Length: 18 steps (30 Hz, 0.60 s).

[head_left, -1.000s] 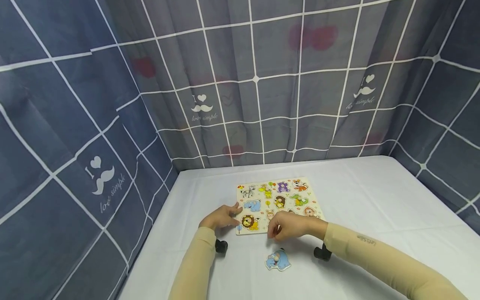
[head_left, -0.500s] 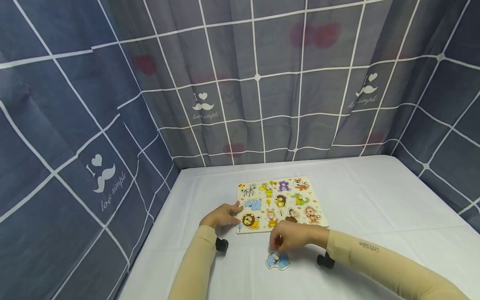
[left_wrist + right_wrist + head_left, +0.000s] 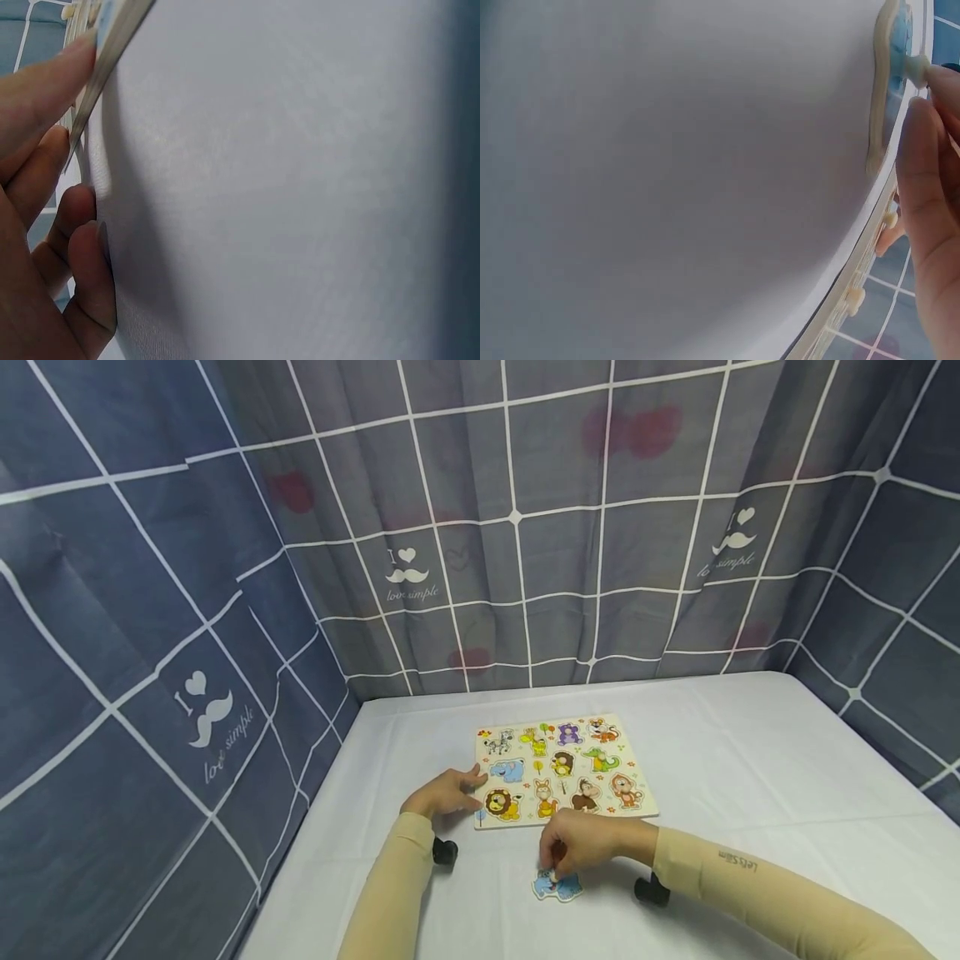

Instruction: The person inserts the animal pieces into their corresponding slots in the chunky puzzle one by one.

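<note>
My right hand (image 3: 585, 839) pinches the small knob (image 3: 915, 69) of a blue elephant-like puzzle piece (image 3: 567, 889), in front of the board. In the right wrist view the piece shows edge-on, close over the white tablecloth, with fingertips at its knob. My left hand (image 3: 447, 793) rests at the left edge of a wooden animal puzzle board (image 3: 517, 822). The left wrist view shows the thumb (image 3: 71, 67) lying on the board's edge and other fingertips down on the cloth. A lion, a kangaroo, a monkey and several other animals show on the board.
A white cloth (image 3: 720, 760) covers the table. Dark checked curtains (image 3: 555, 560) stand behind it and at both sides. Black wrist cameras (image 3: 651, 890) hang under both wrists, low over the cloth.
My right hand has come down from the board's front edge toward the blue piece and now has its knob between the fingertips. My left hand has stayed at the board's edge.
</note>
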Each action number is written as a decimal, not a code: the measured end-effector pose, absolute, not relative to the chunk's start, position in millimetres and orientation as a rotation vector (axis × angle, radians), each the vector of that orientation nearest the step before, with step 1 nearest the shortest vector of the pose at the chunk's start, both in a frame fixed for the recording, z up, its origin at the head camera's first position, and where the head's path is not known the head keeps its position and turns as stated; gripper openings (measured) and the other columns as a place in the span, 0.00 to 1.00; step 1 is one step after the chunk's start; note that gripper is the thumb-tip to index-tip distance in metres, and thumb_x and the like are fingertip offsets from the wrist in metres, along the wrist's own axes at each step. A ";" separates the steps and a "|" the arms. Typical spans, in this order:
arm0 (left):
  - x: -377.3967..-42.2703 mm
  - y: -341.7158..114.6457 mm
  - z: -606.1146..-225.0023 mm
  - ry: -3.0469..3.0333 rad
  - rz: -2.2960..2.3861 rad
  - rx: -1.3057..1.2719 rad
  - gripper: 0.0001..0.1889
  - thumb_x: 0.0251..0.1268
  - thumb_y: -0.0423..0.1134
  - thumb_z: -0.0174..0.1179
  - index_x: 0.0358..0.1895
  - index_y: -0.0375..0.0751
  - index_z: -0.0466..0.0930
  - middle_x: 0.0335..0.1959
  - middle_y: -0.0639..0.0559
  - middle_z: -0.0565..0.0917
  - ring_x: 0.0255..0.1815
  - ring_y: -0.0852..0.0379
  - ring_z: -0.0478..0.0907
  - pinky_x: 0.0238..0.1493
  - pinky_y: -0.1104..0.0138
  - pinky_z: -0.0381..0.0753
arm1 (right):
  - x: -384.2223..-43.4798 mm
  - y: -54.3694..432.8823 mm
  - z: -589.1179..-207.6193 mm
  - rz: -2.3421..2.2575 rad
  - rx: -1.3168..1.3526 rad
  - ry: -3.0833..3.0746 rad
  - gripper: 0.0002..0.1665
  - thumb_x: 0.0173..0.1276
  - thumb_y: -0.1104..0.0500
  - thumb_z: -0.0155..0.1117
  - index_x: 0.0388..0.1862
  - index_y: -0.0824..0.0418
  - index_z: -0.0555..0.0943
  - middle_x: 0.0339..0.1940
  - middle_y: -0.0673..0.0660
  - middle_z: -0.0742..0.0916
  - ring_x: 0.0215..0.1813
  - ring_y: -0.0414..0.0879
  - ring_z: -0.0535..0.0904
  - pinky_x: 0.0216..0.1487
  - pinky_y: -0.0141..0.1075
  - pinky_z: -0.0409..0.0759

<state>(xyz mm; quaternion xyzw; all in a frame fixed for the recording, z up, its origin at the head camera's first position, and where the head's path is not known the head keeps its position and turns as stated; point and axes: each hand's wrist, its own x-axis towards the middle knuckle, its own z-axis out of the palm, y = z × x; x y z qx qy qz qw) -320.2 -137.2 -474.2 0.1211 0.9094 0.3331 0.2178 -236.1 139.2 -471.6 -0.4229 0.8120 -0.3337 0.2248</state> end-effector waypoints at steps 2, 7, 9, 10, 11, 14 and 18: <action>-320.1 -137.3 -474.7 2.516 0.926 0.329 0.31 0.59 0.37 0.70 0.68 0.48 0.75 0.79 0.51 0.60 0.83 0.43 0.49 0.81 0.43 0.47 | -234.9 138.3 -471.9 -0.921 -1.139 2.241 0.07 0.55 0.70 0.74 0.32 0.60 0.88 0.29 0.44 0.89 0.29 0.26 0.78 0.34 0.24 0.83; -320.6 -137.0 -476.7 2.516 0.929 0.316 0.31 0.59 0.37 0.69 0.68 0.48 0.75 0.79 0.52 0.60 0.83 0.42 0.49 0.81 0.44 0.47 | -232.7 136.8 -471.7 -0.913 -1.129 2.236 0.07 0.56 0.71 0.73 0.30 0.61 0.87 0.27 0.46 0.89 0.28 0.26 0.77 0.33 0.24 0.83; -321.0 -136.9 -477.6 2.515 0.931 0.313 0.31 0.59 0.37 0.69 0.68 0.49 0.75 0.79 0.52 0.60 0.83 0.42 0.49 0.81 0.44 0.47 | -232.1 136.6 -471.5 -0.915 -1.140 2.231 0.07 0.56 0.72 0.72 0.30 0.61 0.87 0.27 0.47 0.89 0.28 0.25 0.77 0.33 0.24 0.83; -321.2 -137.0 -477.9 2.513 0.932 0.312 0.31 0.60 0.37 0.69 0.68 0.49 0.74 0.79 0.52 0.60 0.83 0.42 0.49 0.81 0.44 0.47 | -231.8 136.6 -471.5 -0.916 -1.147 2.231 0.07 0.55 0.72 0.72 0.30 0.61 0.88 0.28 0.48 0.89 0.28 0.25 0.77 0.33 0.24 0.82; -321.4 -137.1 -478.1 2.512 0.934 0.311 0.31 0.60 0.37 0.69 0.68 0.49 0.74 0.79 0.52 0.60 0.83 0.42 0.49 0.81 0.44 0.47 | -231.6 136.6 -471.7 -0.917 -1.154 2.230 0.07 0.55 0.72 0.72 0.30 0.62 0.88 0.28 0.48 0.90 0.28 0.25 0.76 0.33 0.24 0.82; -321.8 -137.0 -478.5 2.512 0.944 0.310 0.31 0.59 0.37 0.70 0.68 0.49 0.75 0.79 0.53 0.60 0.83 0.42 0.49 0.81 0.43 0.47 | -231.3 136.9 -472.6 -0.926 -1.155 2.228 0.07 0.55 0.72 0.72 0.30 0.62 0.88 0.28 0.49 0.90 0.28 0.25 0.76 0.32 0.24 0.82; -321.3 -136.5 -477.7 2.516 0.948 0.315 0.31 0.58 0.37 0.70 0.68 0.49 0.75 0.79 0.52 0.60 0.82 0.41 0.49 0.80 0.42 0.47 | -231.5 137.2 -473.6 -0.926 -1.135 2.224 0.07 0.55 0.71 0.73 0.29 0.61 0.88 0.27 0.50 0.90 0.27 0.25 0.76 0.32 0.23 0.82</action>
